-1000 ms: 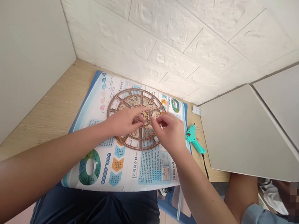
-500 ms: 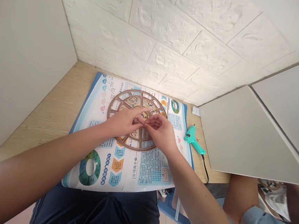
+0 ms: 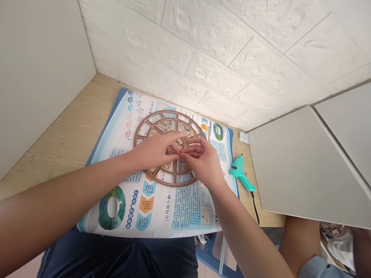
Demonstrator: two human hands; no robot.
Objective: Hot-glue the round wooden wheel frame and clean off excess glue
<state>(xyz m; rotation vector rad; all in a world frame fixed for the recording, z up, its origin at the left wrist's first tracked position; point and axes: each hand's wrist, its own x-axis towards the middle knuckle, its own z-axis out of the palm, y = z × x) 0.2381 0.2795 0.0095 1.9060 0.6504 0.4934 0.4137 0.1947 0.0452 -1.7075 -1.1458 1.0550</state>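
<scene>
A round laser-cut wooden wheel (image 3: 167, 125) with a brown rim, spokes and ornate inlaid panels lies flat on a printed blue-and-white poster (image 3: 132, 112). My left hand (image 3: 153, 150) and my right hand (image 3: 201, 160) rest over the wheel's lower middle and hide much of it. Their fingertips meet at the hub, pinching a small wooden centre piece, which shows only in part. To the right of the poster lies a turquoise hot glue gun (image 3: 240, 172), its black cord running toward the table's front edge.
The poster lies on a light wooden tabletop (image 3: 75, 133), with a white textured brick-pattern wall behind and white panels at both sides. A small white fitting (image 3: 244, 137) sits by the right panel. A co-worker's arm and blue sleeve (image 3: 319, 272) show at lower right.
My right hand has moved left, from the wheel's right side to the hub, and its fingertips now meet those of my left hand. The wheel has not visibly moved.
</scene>
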